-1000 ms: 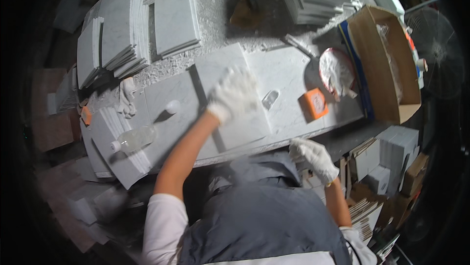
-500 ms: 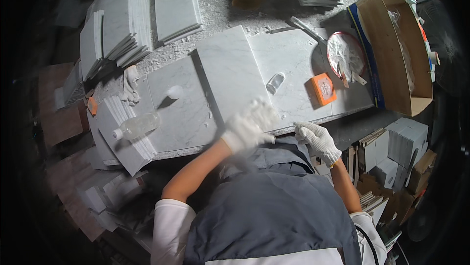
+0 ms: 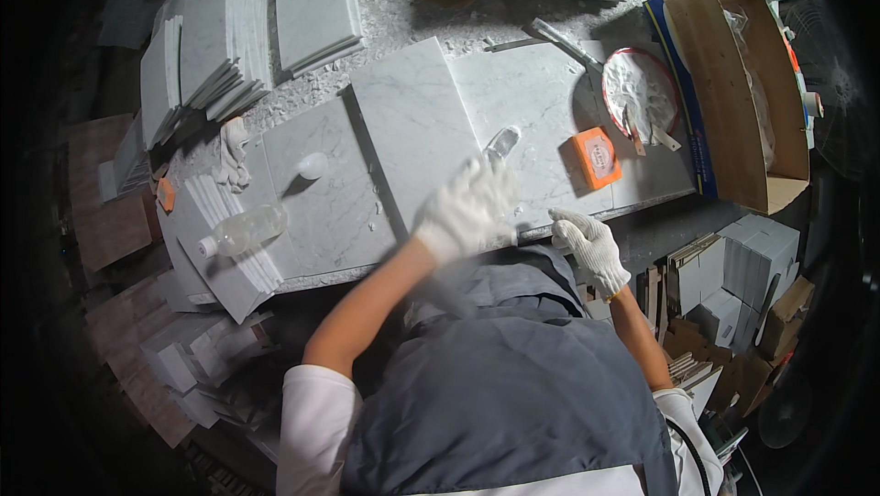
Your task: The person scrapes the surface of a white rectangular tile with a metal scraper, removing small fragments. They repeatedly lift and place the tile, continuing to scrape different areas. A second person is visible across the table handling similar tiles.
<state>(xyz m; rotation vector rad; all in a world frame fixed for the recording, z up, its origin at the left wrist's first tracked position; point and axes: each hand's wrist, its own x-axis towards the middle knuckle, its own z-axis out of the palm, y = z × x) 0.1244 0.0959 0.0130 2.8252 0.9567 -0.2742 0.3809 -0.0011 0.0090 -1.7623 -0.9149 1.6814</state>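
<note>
My left hand point(image 3: 468, 206), in a white knit glove, is over the near end of a grey-veined white tile point(image 3: 417, 115). Motion smears its fingers, so their grip cannot be made out. That tile lies on top of other pale tiles. Just beyond the fingers rests a small clear, rounded-end piece point(image 3: 502, 142). My right hand point(image 3: 591, 246), gloved too, hovers by the table's front edge with thumb and fingers drawn together. Whatever it may pinch is too small to tell. An orange box point(image 3: 597, 158) is the thing nearest beyond it.
A red-rimmed bowl of white paste point(image 3: 639, 93) holds scrapers, beside an open cardboard box point(image 3: 733, 93). At left are a clear bottle point(image 3: 249, 228), a small white cup point(image 3: 313, 166) and a crumpled glove point(image 3: 235, 152). Tile stacks point(image 3: 215, 38) stand at the far left.
The whole view has shifted slightly. My left hand has moved a little over the tile, still blurred. My right hand keeps about the same pose.
</note>
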